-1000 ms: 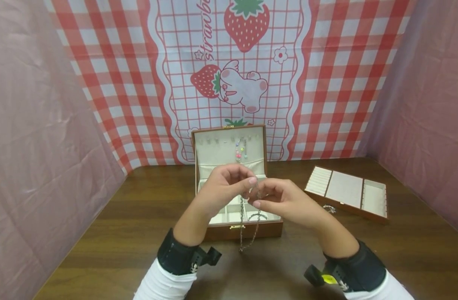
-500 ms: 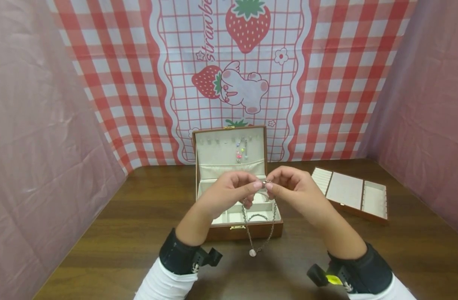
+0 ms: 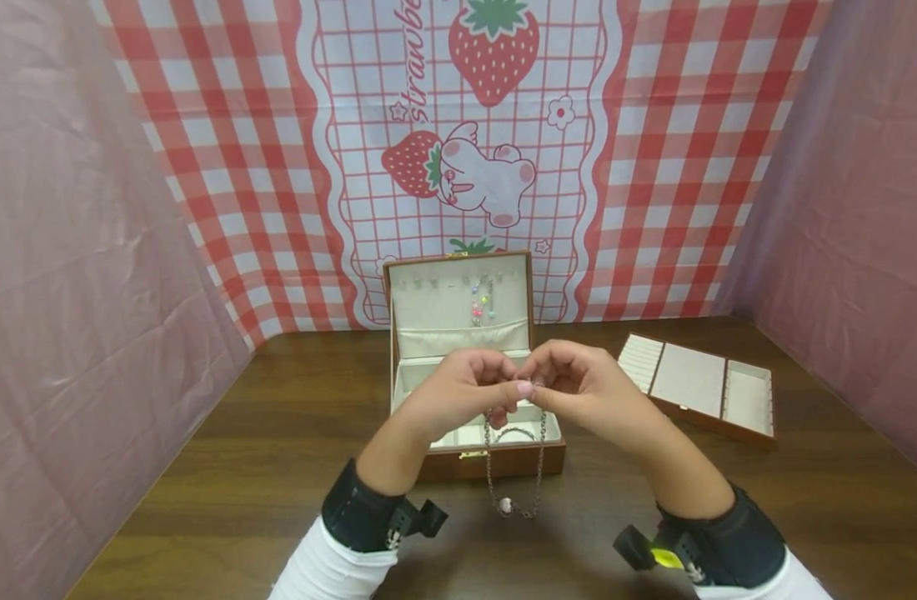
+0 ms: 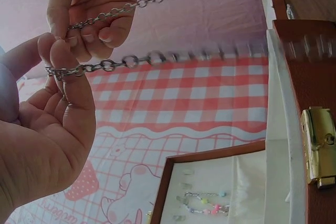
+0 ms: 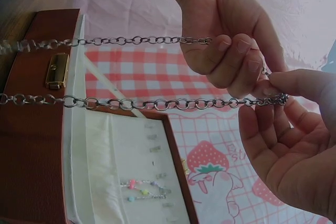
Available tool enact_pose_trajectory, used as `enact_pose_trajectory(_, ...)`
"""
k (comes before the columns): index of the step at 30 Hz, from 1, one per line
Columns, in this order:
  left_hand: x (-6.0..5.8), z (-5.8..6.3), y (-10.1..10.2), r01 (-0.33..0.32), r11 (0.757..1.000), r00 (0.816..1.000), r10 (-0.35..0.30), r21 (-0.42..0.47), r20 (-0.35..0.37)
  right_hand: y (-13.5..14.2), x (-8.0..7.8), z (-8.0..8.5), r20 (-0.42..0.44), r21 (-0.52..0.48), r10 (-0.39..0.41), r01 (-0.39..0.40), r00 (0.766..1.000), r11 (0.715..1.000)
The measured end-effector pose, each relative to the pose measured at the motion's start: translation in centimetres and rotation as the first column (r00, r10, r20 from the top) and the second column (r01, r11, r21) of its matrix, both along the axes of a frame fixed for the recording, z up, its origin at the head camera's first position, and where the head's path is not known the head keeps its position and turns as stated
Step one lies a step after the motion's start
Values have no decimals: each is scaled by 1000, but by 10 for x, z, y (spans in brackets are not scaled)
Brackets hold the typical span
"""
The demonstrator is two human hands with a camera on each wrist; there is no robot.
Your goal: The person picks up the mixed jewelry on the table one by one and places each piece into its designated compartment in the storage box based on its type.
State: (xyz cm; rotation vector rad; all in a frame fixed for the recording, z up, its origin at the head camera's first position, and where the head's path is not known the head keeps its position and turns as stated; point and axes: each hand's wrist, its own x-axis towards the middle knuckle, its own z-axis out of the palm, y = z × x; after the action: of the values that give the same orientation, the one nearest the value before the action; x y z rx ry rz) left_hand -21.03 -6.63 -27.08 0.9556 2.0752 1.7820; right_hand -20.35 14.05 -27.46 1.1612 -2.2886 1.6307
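Note:
A silver chain necklace [image 5: 178, 103] hangs in a loop from both hands, over the front of a brown jewelry box [image 3: 518, 462]. Its round whitish pendant [image 3: 506, 505] dangles at the bottom of the loop, below the box front. My left hand [image 3: 462, 396] pinches one end between thumb and index finger. At the other end, my right hand [image 3: 589, 387] pinches the chain, its fingertips meeting those of the left. The clasp is hidden between the fingertips. In the right wrist view, one strand passes under the curled fingers of the left hand [image 5: 226, 40].
The box lid stands open, with a colorful beaded bracelet [image 3: 477, 310] hanging from its hooks. Inside a front compartment lies a silver bracelet [image 3: 516, 432]. A divided tray [image 3: 687, 382] sits on the wooden table [image 3: 278, 450] at the right, beyond the right forearm.
The right hand has shifted slightly, and both hands now meet fingertip to fingertip. The necklace loop hangs wider, its pendant a little further right than one second ago.

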Motion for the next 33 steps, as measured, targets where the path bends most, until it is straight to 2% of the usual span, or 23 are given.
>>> enact_pose_trajectory(6,3,2,-3,-8,1000,999,8,-20,-43,3,-1,2,40,29,34,-35,999,999)
enact_pose_trajectory(13,5,5,-6,-49,998,996,47,-29,-81,9,-11,0,146,47,70,-78,987,996)
enact_pose_trajectory(17,6,6,-6,-61,998,995,59,-21,-79,12,-24,-7,200,86,-22,4,980,996)
enact_pose_trajectory(22,8,7,-6,-60,998,995,58,-22,-81,15,-44,-22,265,149,-181,145,947,978)
enact_pose_trajectory(28,8,12,-7,-70,997,992,69,-7,-101,18,-67,-44,217,250,-339,283,915,926)
enact_pose_trajectory(33,6,20,-10,-127,992,986,125,-16,-109,17,-82,-65,220,346,-399,311,890,885)
